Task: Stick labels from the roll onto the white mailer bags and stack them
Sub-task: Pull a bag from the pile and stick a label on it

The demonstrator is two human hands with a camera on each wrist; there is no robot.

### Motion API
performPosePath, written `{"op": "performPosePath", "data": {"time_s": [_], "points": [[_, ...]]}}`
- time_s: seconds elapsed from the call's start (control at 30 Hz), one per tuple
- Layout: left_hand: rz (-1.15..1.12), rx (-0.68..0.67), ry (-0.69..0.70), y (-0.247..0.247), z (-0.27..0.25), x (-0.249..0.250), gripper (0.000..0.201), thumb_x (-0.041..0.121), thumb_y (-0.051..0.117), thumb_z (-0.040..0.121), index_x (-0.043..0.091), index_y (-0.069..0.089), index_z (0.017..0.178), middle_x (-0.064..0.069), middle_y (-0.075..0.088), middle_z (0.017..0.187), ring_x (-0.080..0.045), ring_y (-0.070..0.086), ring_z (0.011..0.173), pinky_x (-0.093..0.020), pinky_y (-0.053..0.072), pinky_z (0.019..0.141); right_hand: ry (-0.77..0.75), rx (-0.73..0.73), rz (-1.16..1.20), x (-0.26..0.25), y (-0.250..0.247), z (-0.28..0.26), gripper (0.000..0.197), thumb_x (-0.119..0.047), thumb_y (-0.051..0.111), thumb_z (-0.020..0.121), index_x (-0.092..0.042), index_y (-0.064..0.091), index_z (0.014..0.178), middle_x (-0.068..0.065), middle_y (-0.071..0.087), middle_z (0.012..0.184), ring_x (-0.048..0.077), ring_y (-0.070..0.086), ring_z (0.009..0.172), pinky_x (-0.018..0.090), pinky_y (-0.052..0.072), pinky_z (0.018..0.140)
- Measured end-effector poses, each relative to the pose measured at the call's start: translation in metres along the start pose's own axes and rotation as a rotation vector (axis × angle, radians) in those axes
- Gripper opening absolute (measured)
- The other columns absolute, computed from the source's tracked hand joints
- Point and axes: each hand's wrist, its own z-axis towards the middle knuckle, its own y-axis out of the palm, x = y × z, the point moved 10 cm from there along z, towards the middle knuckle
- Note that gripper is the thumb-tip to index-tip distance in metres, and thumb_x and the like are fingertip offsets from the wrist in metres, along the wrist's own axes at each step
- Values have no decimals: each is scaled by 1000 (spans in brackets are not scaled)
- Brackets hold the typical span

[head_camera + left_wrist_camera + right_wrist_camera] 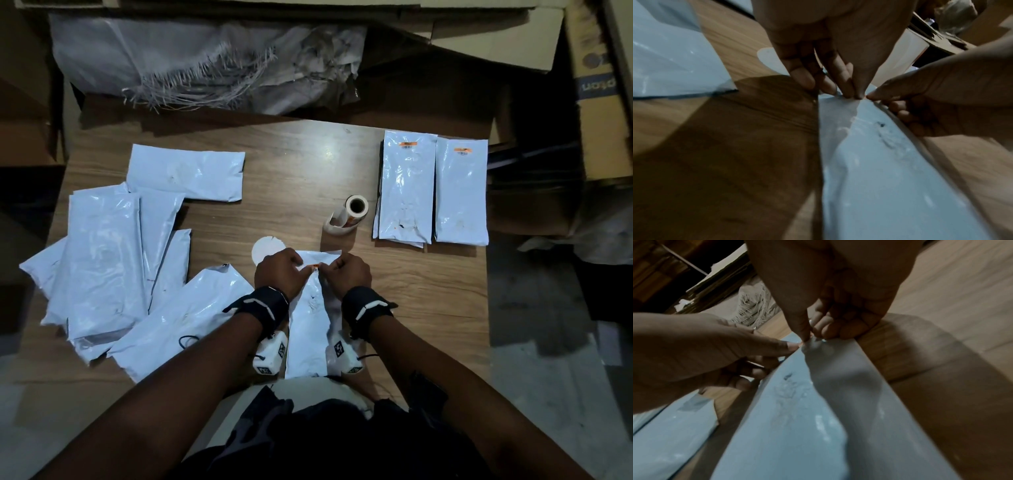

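Observation:
A white mailer bag (pixel 308 329) lies lengthwise at the table's front, between my wrists. At its far end a small orange and white label (pixel 315 267) sits between both hands. My left hand (pixel 284 270) pinches the label's left end, with thumb and fingertips (pixel 849 92) pressed down onto the bag (pixel 890 178). My right hand (pixel 342 272) holds the right end, thumb tip against the bag (pixel 797 426) and fingers (pixel 828 331) curled. The label roll (pixel 352 214) stands just beyond the hands, with a loose strip hanging off it.
Two stacks of labelled bags (pixel 406 185) (pixel 460 192) lie at the table's right. A loose pile of plain bags (pixel 102 260) covers the left. A white round disc (pixel 265 248) lies behind my left hand. Cardboard boxes (pixel 603 85) and a woven sack (pixel 191 61) surround the table.

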Motion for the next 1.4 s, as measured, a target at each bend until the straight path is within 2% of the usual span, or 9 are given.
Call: {"op": "performPosePath", "data": {"time_s": [0.1, 0.2, 0.33, 0.43, 0.67, 0.83, 1.07, 1.3, 1.4], "points": [[9, 23, 40, -5, -4, -3, 36, 53, 67, 81, 27, 60, 103, 4, 69, 89, -21, 64, 85, -31, 50, 75, -80, 36, -127, -6, -7, -10, 24, -42, 63, 85, -22, 55, 75, -4, 63, 79, 19, 57, 77, 28, 37, 65], [97, 83, 307, -8, -19, 15, 35, 39, 51, 90, 22, 60, 119, -4, 67, 105, -28, 62, 96, -37, 49, 80, -332, 112, -238, -17, -9, -28, 13, -32, 55, 89, -19, 57, 90, 1, 58, 93, 23, 53, 85, 32, 36, 67], [408, 115, 610, 19, -47, 27, 57, 27, 60, 83, 16, 50, 138, -16, 50, 141, -37, 52, 123, -46, 47, 91, -616, 185, -430, -17, 15, -51, 43, -27, 46, 89, -9, 56, 127, 19, 51, 133, 39, 49, 118, 45, 44, 96], [540, 38, 574, 41, -53, 19, 60, 33, 58, 88, 17, 45, 144, -18, 27, 157, -37, 28, 143, -53, 31, 109, -669, 89, -533, -12, 38, -58, 60, -30, 43, 87, -9, 43, 144, 23, 25, 156, 43, 25, 142, 48, 31, 109], [610, -5, 328, 44, -48, 1, 82, 53, 40, 95, 6, 10, 154, -20, -1, 162, -37, 3, 149, -55, 8, 117, -469, 78, -573, -6, 34, -57, 79, -39, 40, 79, 5, 35, 144, 26, 16, 158, 44, 24, 142, 53, 37, 106], [597, -50, 465, 47, -50, 11, 76, 47, 53, 89, 21, 24, 154, -17, 2, 162, -38, 5, 149, -57, 12, 115, -592, 39, -611, -14, 38, -62, 76, -43, 39, 80, -14, 33, 150, 21, 13, 160, 43, 19, 145, 54, 37, 106], [612, -85, 318, 38, -45, 1, 87, 60, 36, 94, 11, -2, 155, -18, -11, 161, -38, -2, 149, -55, 7, 117, -506, 55, -636, -11, 33, -58, 85, -48, 28, 80, 0, 24, 150, 23, 5, 160, 43, 11, 146, 52, 29, 112], [602, -116, 431, 38, -52, 10, 73, 52, 42, 96, 29, 8, 156, -14, -11, 162, -35, 1, 149, -51, 20, 115, -626, 18, -651, -21, 39, -64, 73, -41, 37, 81, -9, 36, 147, 22, 16, 159, 42, 17, 146, 53, 38, 106], [615, -133, 346, 33, -45, 4, 71, 57, 36, 97, 25, 11, 156, -13, -5, 163, -35, 8, 148, -49, 26, 112, -549, -14, -658, -15, 36, -56, 72, -37, 42, 88, -10, 23, 152, 19, 1, 162, 39, 5, 148, 50, 25, 115]]}}
